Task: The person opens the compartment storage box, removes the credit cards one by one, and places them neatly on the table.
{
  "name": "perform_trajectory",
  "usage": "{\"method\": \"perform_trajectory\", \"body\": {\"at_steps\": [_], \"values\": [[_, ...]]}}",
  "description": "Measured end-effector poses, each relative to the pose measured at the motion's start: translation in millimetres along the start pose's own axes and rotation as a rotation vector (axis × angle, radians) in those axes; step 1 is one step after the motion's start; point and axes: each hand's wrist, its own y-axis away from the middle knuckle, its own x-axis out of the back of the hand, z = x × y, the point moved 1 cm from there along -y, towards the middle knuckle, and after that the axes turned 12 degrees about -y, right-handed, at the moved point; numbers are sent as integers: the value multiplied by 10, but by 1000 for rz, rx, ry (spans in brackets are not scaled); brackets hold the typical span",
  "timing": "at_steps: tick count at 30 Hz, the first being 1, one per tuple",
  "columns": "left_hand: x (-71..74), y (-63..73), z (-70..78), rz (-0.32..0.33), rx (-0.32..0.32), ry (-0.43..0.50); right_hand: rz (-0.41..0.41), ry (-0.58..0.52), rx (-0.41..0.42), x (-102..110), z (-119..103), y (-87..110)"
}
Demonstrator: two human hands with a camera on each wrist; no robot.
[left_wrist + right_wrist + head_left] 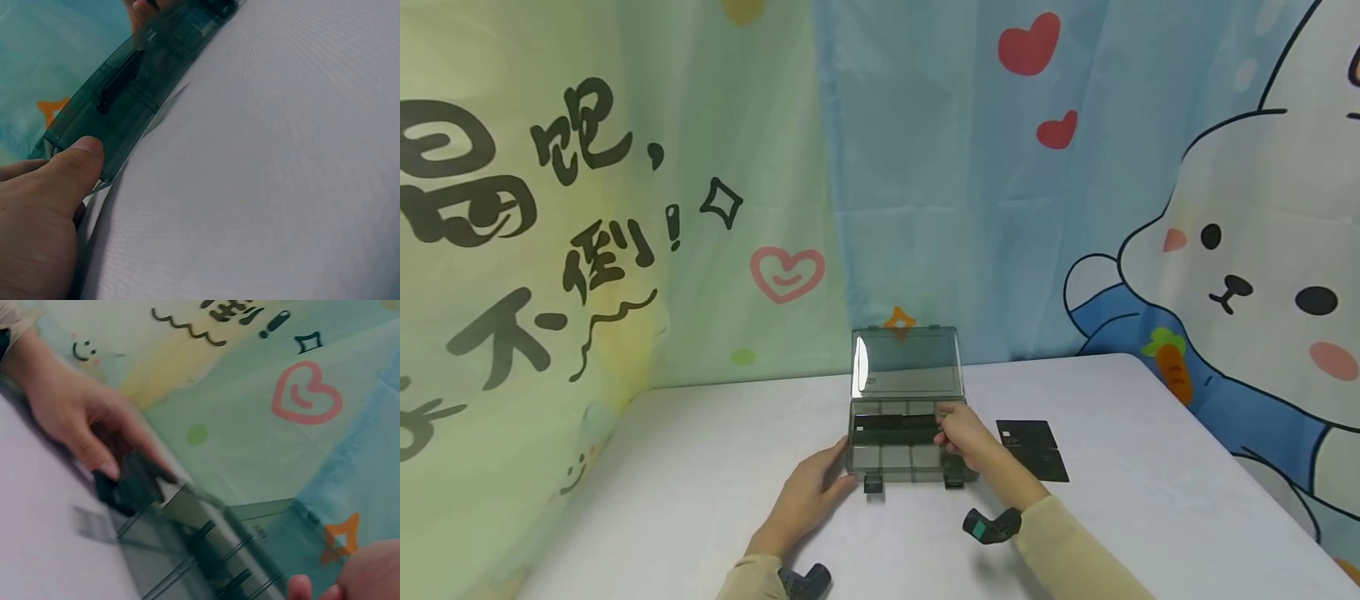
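Note:
A see-through dark green compartment box (895, 475) stands on the table with its lid (910, 362) raised at the back. My left hand (808, 492) grips the box's left end; in the left wrist view its thumb (87, 147) presses the front wall near the corner. A flat black card (891, 430) with a small pale square lies across the middle of the box. At the card's right end my right hand (966, 433) pinches it with curled fingers. Only part of that hand shows in the right wrist view.
Black cards (1033, 450) lie flat on the white table (700, 467), right of the box. Two dark latches (874, 484) hang at the box's front edge. A printed curtain (910, 183) rises just behind the table.

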Motion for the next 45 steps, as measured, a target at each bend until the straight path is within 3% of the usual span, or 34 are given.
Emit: {"method": "perform_trajectory", "body": {"at_steps": [7, 16, 40, 45], "values": [[9, -35, 7, 0, -13, -7, -28, -23, -64, 85, -91, -6], [18, -2, 14, -30, 27, 3, -66, -163, -154, 117, -139, -57], [-23, 2, -8, 8, 14, -23, -149, -114, -125, 182, -140, 73], [-17, 2, -7, 10, 12, -19, -131, -2, -77, 134, -137, 36]]}}
